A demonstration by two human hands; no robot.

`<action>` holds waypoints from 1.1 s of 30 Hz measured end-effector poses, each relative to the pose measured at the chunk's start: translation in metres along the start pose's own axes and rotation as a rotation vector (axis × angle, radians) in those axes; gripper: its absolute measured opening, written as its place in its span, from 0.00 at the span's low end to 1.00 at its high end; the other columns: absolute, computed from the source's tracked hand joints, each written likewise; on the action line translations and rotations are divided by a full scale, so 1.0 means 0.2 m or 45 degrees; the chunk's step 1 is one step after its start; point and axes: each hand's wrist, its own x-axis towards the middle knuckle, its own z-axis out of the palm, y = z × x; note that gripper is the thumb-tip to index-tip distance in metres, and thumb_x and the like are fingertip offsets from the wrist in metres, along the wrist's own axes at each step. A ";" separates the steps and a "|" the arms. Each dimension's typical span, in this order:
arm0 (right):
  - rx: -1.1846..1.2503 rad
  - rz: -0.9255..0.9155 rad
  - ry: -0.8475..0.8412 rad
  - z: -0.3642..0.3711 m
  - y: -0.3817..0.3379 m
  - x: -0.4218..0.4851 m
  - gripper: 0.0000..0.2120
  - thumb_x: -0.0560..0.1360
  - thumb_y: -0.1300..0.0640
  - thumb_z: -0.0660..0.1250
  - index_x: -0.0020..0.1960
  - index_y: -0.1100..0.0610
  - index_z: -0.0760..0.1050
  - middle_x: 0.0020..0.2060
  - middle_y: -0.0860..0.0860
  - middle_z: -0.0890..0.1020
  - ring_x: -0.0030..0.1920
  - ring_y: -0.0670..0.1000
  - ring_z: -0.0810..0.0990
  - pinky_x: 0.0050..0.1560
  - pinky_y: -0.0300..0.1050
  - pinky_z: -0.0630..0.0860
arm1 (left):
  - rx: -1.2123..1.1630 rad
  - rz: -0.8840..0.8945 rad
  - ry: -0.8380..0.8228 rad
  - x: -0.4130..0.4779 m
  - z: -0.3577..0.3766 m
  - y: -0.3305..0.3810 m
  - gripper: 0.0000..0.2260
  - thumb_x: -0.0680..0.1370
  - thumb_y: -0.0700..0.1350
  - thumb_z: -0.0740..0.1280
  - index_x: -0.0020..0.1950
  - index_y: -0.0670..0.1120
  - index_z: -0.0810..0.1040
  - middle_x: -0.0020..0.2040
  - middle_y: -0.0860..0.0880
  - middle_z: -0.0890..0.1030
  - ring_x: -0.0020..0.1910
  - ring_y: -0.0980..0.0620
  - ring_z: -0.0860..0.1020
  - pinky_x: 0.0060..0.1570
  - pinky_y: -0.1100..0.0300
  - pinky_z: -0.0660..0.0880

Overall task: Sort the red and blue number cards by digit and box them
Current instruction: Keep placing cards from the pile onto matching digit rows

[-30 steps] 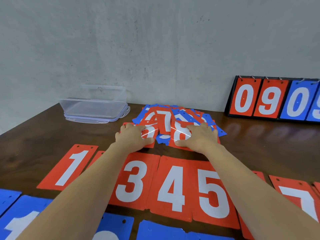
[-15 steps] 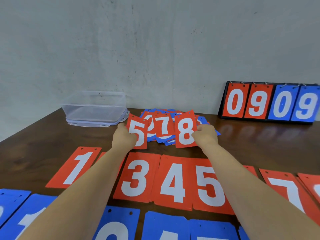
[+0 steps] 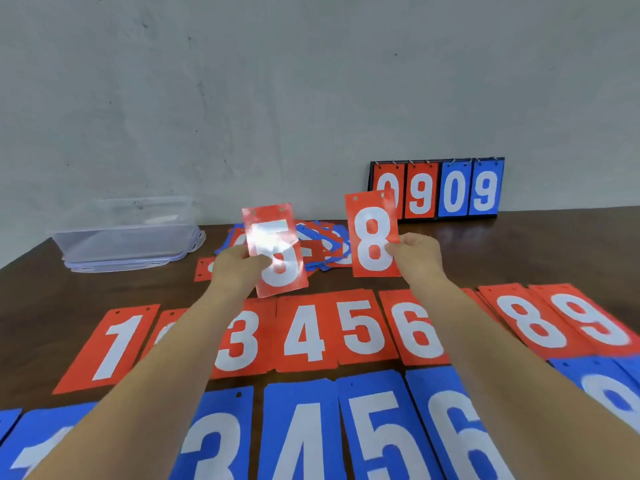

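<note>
Head view, table [image 3: 519, 251] seen from its near edge. My left hand [image 3: 239, 270] pinches a red 5 card [image 3: 282, 271] by its left edge, thumb on the face. Glare washes out the top of the digit, so it reads as a 5 only from its lower curve. My right hand [image 3: 420, 259] pinches a red 8 card [image 3: 372, 237] by its right edge, thumb on the face. Both cards are held upright and clear of the table, well apart from each other, digits facing me.

Behind them, toward the far edge, lies the loose pile of red and blue cards [image 3: 325, 247], overlapping at mixed angles. A clear plastic box [image 3: 128, 233] sits near the far left corner. A scoreboard stand [image 3: 436, 188] at the far edge, against the wall, shows 0 9 in red and 0 9 in blue.

Below my hands a red row lies flat across the table: red 1 [image 3: 114, 344], a card hidden by my left forearm, then red 3 [image 3: 239, 341], red 4 [image 3: 304, 332], red 5 [image 3: 363, 327], red 6 [image 3: 415, 330], red 8 [image 3: 533, 323] and red 9 [image 3: 595, 320]. Along the near edge runs a blue row: blue 3 [image 3: 214, 441], blue 4 [image 3: 301, 438], blue 5 [image 3: 381, 434] and blue 6 [image 3: 460, 431], partly covered by my forearms.
</note>
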 end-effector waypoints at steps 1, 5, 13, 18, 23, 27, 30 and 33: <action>-0.001 0.005 0.010 -0.05 0.01 -0.02 0.06 0.78 0.53 0.67 0.43 0.53 0.74 0.46 0.49 0.79 0.51 0.52 0.79 0.55 0.50 0.77 | 0.010 0.005 -0.036 -0.02 0.03 0.00 0.06 0.75 0.35 0.69 0.42 0.46 0.77 0.46 0.45 0.81 0.50 0.41 0.81 0.54 0.49 0.78; -0.001 0.041 0.031 -0.24 0.07 -0.10 0.05 0.77 0.53 0.67 0.48 0.54 0.78 0.50 0.52 0.83 0.51 0.54 0.82 0.55 0.53 0.79 | 0.153 0.037 -0.167 -0.15 0.16 0.01 0.09 0.74 0.37 0.71 0.53 0.42 0.76 0.51 0.46 0.80 0.43 0.49 0.76 0.39 0.61 0.74; 0.058 0.041 0.061 -0.48 0.15 -0.16 0.06 0.77 0.56 0.68 0.52 0.57 0.80 0.51 0.54 0.83 0.53 0.56 0.82 0.57 0.56 0.78 | 0.403 -0.089 -0.375 -0.30 0.27 -0.04 0.16 0.73 0.43 0.74 0.59 0.42 0.78 0.55 0.48 0.82 0.46 0.51 0.82 0.38 0.64 0.79; 0.088 0.051 0.001 -0.62 0.19 -0.14 0.09 0.76 0.59 0.69 0.56 0.58 0.79 0.52 0.55 0.83 0.54 0.57 0.81 0.58 0.58 0.77 | 0.531 -0.160 -0.358 -0.35 0.34 -0.05 0.14 0.73 0.44 0.74 0.58 0.45 0.78 0.55 0.46 0.82 0.45 0.49 0.81 0.35 0.63 0.75; 0.086 0.097 -0.024 -0.72 0.27 -0.09 0.12 0.75 0.60 0.69 0.58 0.59 0.79 0.54 0.55 0.83 0.56 0.56 0.80 0.59 0.56 0.77 | 0.755 -0.093 -0.229 -0.36 0.44 -0.07 0.20 0.72 0.44 0.75 0.62 0.43 0.76 0.60 0.45 0.79 0.55 0.46 0.80 0.54 0.55 0.79; 0.075 0.122 -0.031 -0.82 0.33 -0.06 0.10 0.75 0.60 0.70 0.56 0.59 0.80 0.53 0.54 0.82 0.57 0.56 0.80 0.58 0.55 0.77 | 1.129 0.068 -0.127 -0.40 0.52 -0.10 0.26 0.72 0.48 0.74 0.67 0.42 0.74 0.65 0.46 0.76 0.63 0.48 0.75 0.58 0.58 0.73; 0.058 0.126 -0.022 -0.90 0.38 -0.05 0.10 0.75 0.61 0.70 0.56 0.59 0.80 0.54 0.55 0.82 0.56 0.56 0.80 0.58 0.55 0.77 | 1.251 0.086 -0.068 -0.41 0.56 -0.09 0.27 0.72 0.49 0.75 0.68 0.42 0.73 0.64 0.45 0.76 0.62 0.47 0.75 0.57 0.56 0.74; 0.039 0.111 -0.030 -0.95 0.41 -0.04 0.10 0.75 0.62 0.70 0.56 0.59 0.80 0.53 0.55 0.83 0.54 0.56 0.81 0.57 0.57 0.78 | 1.346 0.115 -0.036 -0.41 0.58 -0.08 0.27 0.71 0.47 0.75 0.67 0.43 0.73 0.64 0.45 0.76 0.62 0.47 0.75 0.58 0.54 0.75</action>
